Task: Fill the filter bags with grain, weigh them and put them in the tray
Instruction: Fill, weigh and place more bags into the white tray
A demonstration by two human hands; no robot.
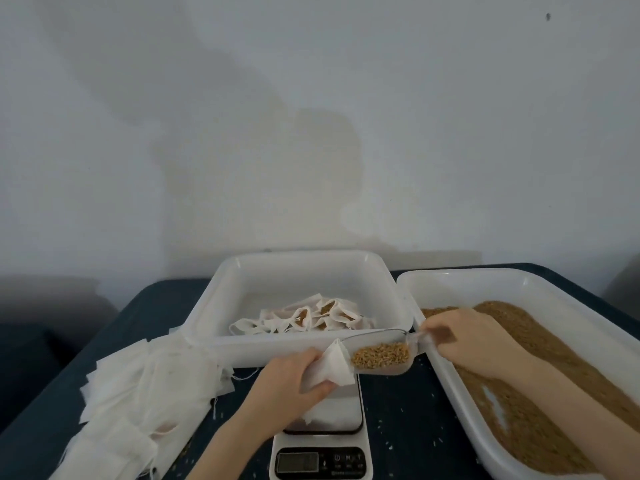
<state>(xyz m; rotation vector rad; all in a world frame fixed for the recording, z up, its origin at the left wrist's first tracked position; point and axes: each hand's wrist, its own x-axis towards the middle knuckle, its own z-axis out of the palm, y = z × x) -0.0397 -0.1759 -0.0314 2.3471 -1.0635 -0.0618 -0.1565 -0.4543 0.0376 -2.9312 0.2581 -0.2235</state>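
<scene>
My left hand (291,382) grips a white filter bag (330,367) above the kitchen scale (322,455), with the bag's mouth turned to the right. My right hand (467,336) holds the handle of a clear scoop (381,356) loaded with brown grain, and the scoop's front end sits at the bag's mouth. Behind them a white tray (214,306) holds several filled bags (311,317). A pile of empty filter bags (138,393) lies on the table to the left.
A long white tub (436,368) full of brown grain stands on the right, under my right forearm. Loose grains are scattered over the dark table around the scale. A pale wall rises right behind the table.
</scene>
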